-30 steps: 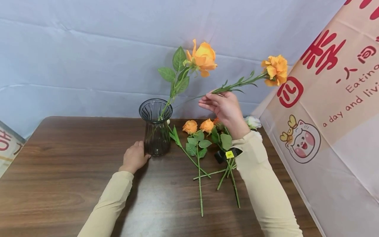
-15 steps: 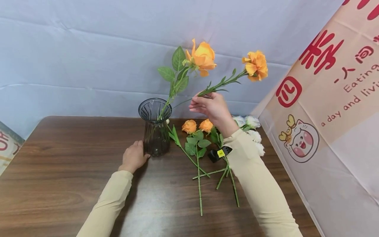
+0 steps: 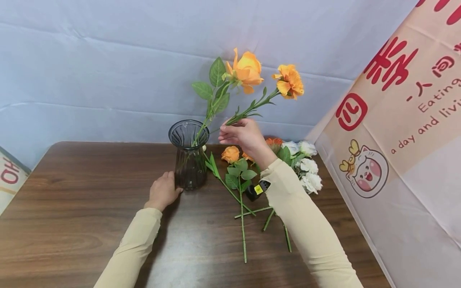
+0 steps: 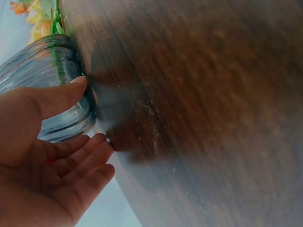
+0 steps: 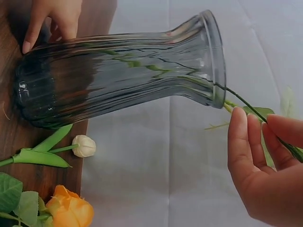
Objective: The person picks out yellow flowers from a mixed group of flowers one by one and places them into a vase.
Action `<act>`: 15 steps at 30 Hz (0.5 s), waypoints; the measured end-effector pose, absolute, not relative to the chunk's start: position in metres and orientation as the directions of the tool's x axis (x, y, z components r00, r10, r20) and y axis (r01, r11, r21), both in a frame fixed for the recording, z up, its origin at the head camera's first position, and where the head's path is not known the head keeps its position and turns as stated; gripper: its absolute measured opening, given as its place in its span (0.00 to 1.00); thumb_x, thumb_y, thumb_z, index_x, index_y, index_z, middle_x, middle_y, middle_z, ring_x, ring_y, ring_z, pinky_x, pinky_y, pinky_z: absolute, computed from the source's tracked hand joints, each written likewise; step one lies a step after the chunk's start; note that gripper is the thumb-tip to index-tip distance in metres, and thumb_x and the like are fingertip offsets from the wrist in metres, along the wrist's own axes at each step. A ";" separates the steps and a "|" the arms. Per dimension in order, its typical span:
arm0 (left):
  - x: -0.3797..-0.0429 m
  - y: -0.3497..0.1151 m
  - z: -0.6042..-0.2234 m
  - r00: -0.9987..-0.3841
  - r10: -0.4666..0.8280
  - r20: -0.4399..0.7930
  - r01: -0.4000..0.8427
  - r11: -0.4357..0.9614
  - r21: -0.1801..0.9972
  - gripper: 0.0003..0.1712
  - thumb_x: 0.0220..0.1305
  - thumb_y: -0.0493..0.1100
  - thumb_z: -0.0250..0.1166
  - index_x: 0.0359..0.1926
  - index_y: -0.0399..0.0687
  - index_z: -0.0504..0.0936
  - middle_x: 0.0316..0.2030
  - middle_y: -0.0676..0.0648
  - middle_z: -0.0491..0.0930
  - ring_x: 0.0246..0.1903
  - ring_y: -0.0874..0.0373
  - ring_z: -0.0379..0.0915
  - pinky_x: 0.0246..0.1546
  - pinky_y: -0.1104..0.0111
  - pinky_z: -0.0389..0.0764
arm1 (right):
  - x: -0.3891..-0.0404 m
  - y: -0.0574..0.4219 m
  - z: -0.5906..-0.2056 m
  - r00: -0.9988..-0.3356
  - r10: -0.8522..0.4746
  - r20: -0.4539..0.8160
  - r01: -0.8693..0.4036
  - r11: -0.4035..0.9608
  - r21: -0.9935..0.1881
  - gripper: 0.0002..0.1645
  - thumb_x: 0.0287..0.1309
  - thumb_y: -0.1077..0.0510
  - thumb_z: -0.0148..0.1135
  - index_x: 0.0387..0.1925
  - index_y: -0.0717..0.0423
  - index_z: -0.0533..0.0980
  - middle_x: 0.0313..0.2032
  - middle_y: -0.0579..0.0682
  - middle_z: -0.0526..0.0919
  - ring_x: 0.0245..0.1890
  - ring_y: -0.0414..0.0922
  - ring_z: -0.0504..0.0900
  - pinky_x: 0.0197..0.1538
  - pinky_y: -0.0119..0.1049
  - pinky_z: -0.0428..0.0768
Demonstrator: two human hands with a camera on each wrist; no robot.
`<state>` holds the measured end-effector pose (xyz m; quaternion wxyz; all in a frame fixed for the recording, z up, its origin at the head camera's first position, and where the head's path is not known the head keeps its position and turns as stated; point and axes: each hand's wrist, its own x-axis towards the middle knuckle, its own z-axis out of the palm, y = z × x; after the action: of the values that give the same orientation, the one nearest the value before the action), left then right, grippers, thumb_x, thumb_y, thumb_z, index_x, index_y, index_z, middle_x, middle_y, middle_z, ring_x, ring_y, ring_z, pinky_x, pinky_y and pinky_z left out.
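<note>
A smoky glass vase stands upright on the table, with a large orange rose leaning out to the right. My left hand is at the vase's base, thumb in front and fingers round the far side. My right hand pinches the thin green stem of an orange carnation between thumb and fingers, right of the vase mouth. In the right wrist view, the lower stem runs from the fingertips to the vase rim. The carnation's head tilts up and right.
Right of the vase on the brown table lie small orange roses, white flowers, an orange-red bloom and a white tulip bud. Their stems cross. A pale cloth backdrop rises behind, with a printed banner at right.
My right hand has moved left and slightly down with the carnation, bringing its stem to the vase mouth. The left hand, vase and rose have stayed in place.
</note>
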<state>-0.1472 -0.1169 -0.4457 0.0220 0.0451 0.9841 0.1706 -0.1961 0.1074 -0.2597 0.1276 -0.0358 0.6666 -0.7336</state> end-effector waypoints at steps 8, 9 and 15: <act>-0.147 -0.116 -0.447 -0.995 0.096 -0.022 0.083 0.937 0.340 0.35 0.55 0.48 0.66 0.53 0.25 0.65 0.47 0.31 0.71 0.43 0.37 0.71 0.43 0.49 0.72 | -0.197 0.100 -0.267 -0.949 -0.282 -0.140 0.156 -0.038 -0.987 0.11 0.58 0.70 0.54 0.41 0.76 0.72 0.25 0.59 0.78 0.23 0.47 0.81 0.35 0.42 0.81; -0.147 -0.116 -0.447 -0.995 0.096 -0.022 0.083 0.937 0.339 0.35 0.55 0.48 0.66 0.54 0.25 0.65 0.47 0.31 0.71 0.43 0.37 0.71 0.43 0.49 0.72 | -0.197 0.099 -0.267 -0.945 -0.294 -0.142 0.154 -0.019 -0.988 0.13 0.59 0.70 0.54 0.43 0.77 0.71 0.26 0.59 0.78 0.24 0.47 0.81 0.36 0.42 0.81; -0.147 -0.117 -0.447 -0.995 0.096 -0.009 0.087 0.939 0.334 0.34 0.55 0.48 0.66 0.52 0.25 0.66 0.45 0.32 0.72 0.41 0.38 0.72 0.42 0.50 0.73 | -0.198 0.098 -0.271 -0.927 -0.336 -0.165 0.122 0.146 -0.982 0.13 0.62 0.68 0.50 0.47 0.74 0.71 0.29 0.57 0.78 0.30 0.51 0.80 0.40 0.45 0.80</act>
<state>-0.1472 -0.1167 -0.4475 0.0124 0.0464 0.9844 0.1691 -0.1983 0.0981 -0.2711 0.1761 -0.0726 0.7363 -0.6493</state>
